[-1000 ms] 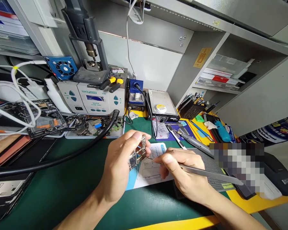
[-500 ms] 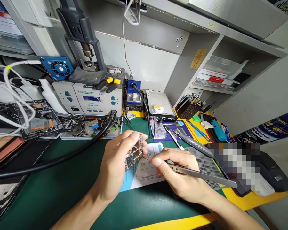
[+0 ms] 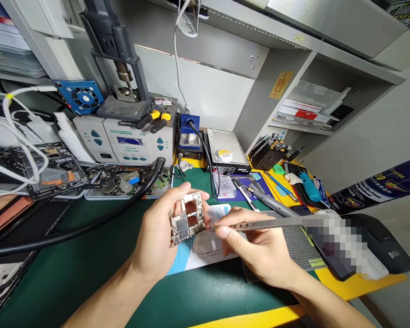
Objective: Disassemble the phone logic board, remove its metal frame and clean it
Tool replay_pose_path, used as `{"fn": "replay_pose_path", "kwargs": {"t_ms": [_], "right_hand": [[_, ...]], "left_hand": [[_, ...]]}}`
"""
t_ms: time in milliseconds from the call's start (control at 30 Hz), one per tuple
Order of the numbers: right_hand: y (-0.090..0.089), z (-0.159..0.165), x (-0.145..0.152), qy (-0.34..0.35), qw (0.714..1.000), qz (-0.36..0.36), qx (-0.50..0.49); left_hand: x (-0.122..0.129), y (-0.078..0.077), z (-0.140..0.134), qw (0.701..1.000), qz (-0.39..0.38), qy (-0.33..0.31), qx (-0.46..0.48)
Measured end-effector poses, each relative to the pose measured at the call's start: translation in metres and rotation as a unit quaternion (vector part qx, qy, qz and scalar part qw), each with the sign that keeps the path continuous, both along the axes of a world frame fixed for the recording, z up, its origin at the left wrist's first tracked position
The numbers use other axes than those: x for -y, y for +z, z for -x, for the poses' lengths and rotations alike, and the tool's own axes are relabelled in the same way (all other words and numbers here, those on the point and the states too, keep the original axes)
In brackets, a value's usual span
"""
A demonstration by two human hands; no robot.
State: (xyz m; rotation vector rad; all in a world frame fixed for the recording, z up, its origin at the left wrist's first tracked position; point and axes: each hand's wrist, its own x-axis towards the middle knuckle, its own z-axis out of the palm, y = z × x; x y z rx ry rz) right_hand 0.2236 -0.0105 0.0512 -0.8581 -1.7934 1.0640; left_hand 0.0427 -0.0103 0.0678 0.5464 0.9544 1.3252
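Note:
My left hand (image 3: 157, 228) grips a phone circuit board (image 3: 183, 228) by its edges, fingers behind it and thumb at the top. The board has two openings and a dark square chip, and its face is turned toward me. In my right hand (image 3: 249, 241) is a pair of metal tweezers (image 3: 269, 223) with a row of small holes, pinched between thumb and fingers. Their tips point left at the board's lower right edge; whether they touch it I cannot tell. A printed sheet (image 3: 208, 248) lies on the green mat (image 3: 205, 296) under both hands.
A hot air station (image 3: 126, 141) stands at the back left, its black hose (image 3: 99, 230) crossing the mat. A tray (image 3: 130, 197) of boards sits before it. To the right are a soldering iron handle (image 3: 275, 203), a perforated grey pad (image 3: 294, 246) and phones (image 3: 335, 257).
The circuit board has turned so its face shows more fully. My right hand has tilted the tweezers nearer level, their back end raised, with their tips closer to the board.

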Motion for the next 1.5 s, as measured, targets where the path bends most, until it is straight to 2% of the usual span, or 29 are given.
{"fn": "replay_pose_path", "kwargs": {"t_ms": [100, 233, 300, 533, 700, 867, 1000, 1167, 1333, 1500], "right_hand": [[-0.001, 0.000, 0.001, 0.007, 1.000, -0.017, -0.025], [-0.003, -0.002, 0.002, 0.011, 0.999, 0.024, -0.030], [-0.003, -0.003, 0.001, 0.003, 0.999, 0.022, -0.030], [0.000, -0.001, -0.003, -0.008, 0.993, -0.115, 0.016], [-0.003, -0.003, -0.002, 0.006, 0.991, -0.132, 0.036], [-0.008, -0.007, -0.002, 0.033, 0.983, -0.164, 0.078], [-0.008, -0.006, -0.001, 0.036, 0.982, -0.160, 0.092], [0.001, -0.004, 0.001, 0.026, 0.985, -0.139, 0.101], [0.001, -0.014, 0.003, 0.032, 0.983, -0.106, 0.144], [-0.005, -0.020, 0.007, 0.010, 0.993, -0.097, 0.065]], "left_hand": [[0.002, -0.002, 0.001, 1.000, 0.019, -0.001, 0.022], [0.003, -0.003, 0.002, 0.997, 0.042, 0.000, 0.068], [0.003, -0.003, 0.003, 0.995, 0.049, 0.000, 0.087], [-0.001, -0.002, 0.003, 0.993, 0.064, 0.002, 0.104], [-0.001, -0.002, 0.002, 0.992, 0.075, 0.014, 0.098], [0.002, -0.005, 0.000, 0.996, 0.050, 0.016, 0.069], [0.004, -0.004, -0.001, 0.997, 0.044, 0.011, 0.058], [0.004, -0.003, -0.001, 0.997, 0.047, 0.019, 0.061], [0.002, -0.005, 0.000, 0.998, 0.038, 0.018, 0.055], [0.002, -0.007, 0.002, 0.998, 0.025, 0.018, 0.048]]}}
